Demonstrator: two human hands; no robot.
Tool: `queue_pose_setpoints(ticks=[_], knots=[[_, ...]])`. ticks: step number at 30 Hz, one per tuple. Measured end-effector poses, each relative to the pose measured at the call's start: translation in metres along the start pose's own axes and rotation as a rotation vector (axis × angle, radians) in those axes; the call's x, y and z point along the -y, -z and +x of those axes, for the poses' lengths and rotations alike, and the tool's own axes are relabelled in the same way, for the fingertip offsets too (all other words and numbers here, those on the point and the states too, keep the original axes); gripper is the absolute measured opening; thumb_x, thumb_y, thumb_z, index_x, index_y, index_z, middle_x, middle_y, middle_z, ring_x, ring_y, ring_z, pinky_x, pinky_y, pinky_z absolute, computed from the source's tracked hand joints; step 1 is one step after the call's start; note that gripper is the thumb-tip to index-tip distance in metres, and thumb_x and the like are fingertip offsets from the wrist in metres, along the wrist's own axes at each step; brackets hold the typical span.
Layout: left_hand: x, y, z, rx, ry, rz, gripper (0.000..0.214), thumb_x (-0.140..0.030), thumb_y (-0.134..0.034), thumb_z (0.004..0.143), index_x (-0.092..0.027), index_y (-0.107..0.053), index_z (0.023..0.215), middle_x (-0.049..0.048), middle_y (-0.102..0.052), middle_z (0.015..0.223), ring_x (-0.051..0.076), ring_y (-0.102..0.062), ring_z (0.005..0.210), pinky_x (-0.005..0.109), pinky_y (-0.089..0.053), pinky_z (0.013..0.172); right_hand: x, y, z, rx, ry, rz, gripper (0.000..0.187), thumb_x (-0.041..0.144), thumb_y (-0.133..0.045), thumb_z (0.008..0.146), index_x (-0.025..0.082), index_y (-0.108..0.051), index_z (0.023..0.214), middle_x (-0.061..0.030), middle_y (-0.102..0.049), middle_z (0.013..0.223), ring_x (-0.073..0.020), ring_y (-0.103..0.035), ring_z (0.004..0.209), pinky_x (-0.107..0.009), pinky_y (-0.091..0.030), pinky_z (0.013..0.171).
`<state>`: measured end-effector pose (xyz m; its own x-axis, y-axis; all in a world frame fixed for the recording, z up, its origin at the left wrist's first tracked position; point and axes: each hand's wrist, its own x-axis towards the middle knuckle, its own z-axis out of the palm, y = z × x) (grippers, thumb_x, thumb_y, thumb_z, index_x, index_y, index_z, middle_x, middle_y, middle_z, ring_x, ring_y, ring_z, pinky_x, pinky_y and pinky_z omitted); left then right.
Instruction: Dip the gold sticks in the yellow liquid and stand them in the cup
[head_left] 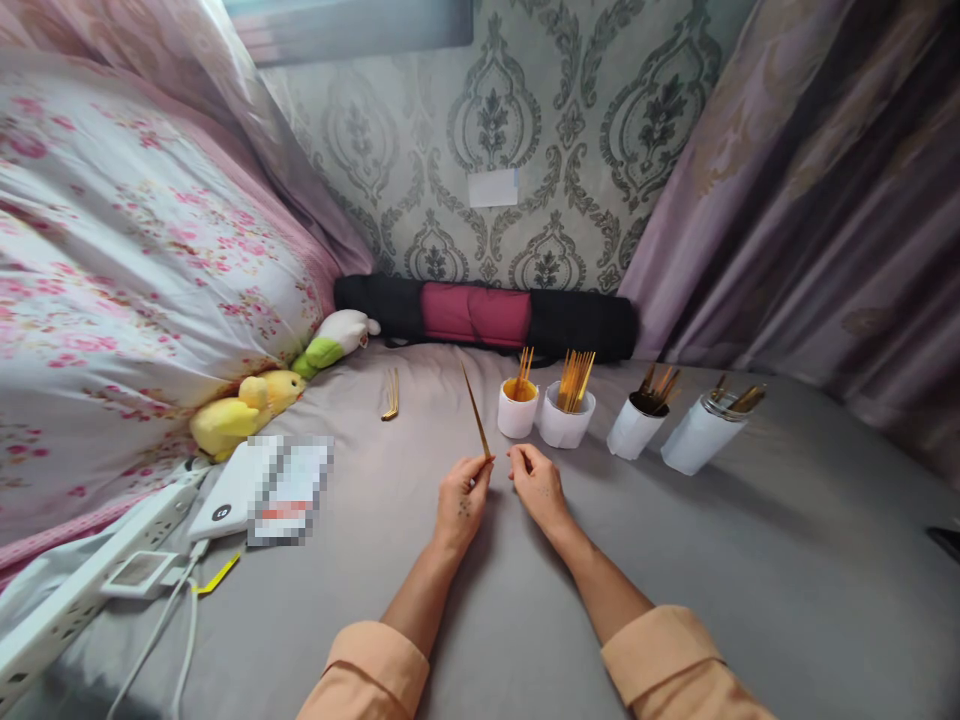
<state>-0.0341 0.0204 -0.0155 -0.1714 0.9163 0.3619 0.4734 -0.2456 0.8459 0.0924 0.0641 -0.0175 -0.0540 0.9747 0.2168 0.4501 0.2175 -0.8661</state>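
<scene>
Grey bedsheet [780,560] underneath, a bit wrinkled. L side: yellow plush [240,410] and white-and-green plush [337,338], next to pink-floral bedding [150,250]. Lower L: white power strip [75,605] w/ square charger [139,573] on it, 2 white cables [161,625], white power bank [238,490] beside pixelated packet [291,490]. Back: black roll bag [480,312] w/ magenta mid-section, nr damask wallpaper [495,130] w/ small white plate [493,188]. Mauve curtain [765,200] on R.

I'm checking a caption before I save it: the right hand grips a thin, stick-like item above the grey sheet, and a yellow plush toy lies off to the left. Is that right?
Not quite: the head view shows the left hand gripping the thin, stick-like item above the grey sheet. The yellow plush toy does lie off to the left.
</scene>
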Motion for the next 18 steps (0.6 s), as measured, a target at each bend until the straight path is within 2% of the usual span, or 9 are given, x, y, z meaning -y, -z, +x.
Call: queue_pose_setpoints(ticks=[8, 13, 18], knots=[[0.006, 0.001, -0.002, 0.002, -0.132, 0.171, 0.027, -0.027, -0.042, 0.087, -0.021, -0.063, 0.103, 0.005, -0.061, 0.088, 0.014, -0.054, 0.083, 0.026, -0.041, 0.076, 0.005, 0.001, -0.002, -0.011, 0.055, 0.039, 0.032, 0.039, -0.038, 0.085, 0.018, -0.061, 0.086, -0.0007, -0.058, 0.061, -0.0128, -0.054, 0.056, -0.022, -0.04, 0.056], [0.009, 0.002, -0.003, 0.004, -0.188, 0.248, 0.027, -0.025, -0.041, 0.088, -0.023, -0.062, 0.103, 0.0045, -0.06, 0.088, 0.014, -0.053, 0.084, 0.026, -0.041, 0.076, 0.011, 0.003, -0.004, -0.002, 0.071, 0.119, 0.033, 0.039, -0.038, 0.086, 0.016, -0.061, 0.088, -0.002, -0.06, 0.066, -0.0128, -0.056, 0.059, -0.022, -0.042, 0.061], [0.009, 0.003, -0.003, -0.005, -0.254, 0.324, 0.027, -0.022, -0.041, 0.087, -0.023, -0.062, 0.104, 0.005, -0.061, 0.088, 0.014, -0.053, 0.083, 0.026, -0.042, 0.075, 0.014, 0.004, -0.005, 0.002, 0.074, 0.151, 0.034, 0.041, -0.038, 0.086, 0.015, -0.061, 0.089, -0.002, -0.059, 0.065, -0.0123, -0.055, 0.058, -0.022, -0.042, 0.059]])
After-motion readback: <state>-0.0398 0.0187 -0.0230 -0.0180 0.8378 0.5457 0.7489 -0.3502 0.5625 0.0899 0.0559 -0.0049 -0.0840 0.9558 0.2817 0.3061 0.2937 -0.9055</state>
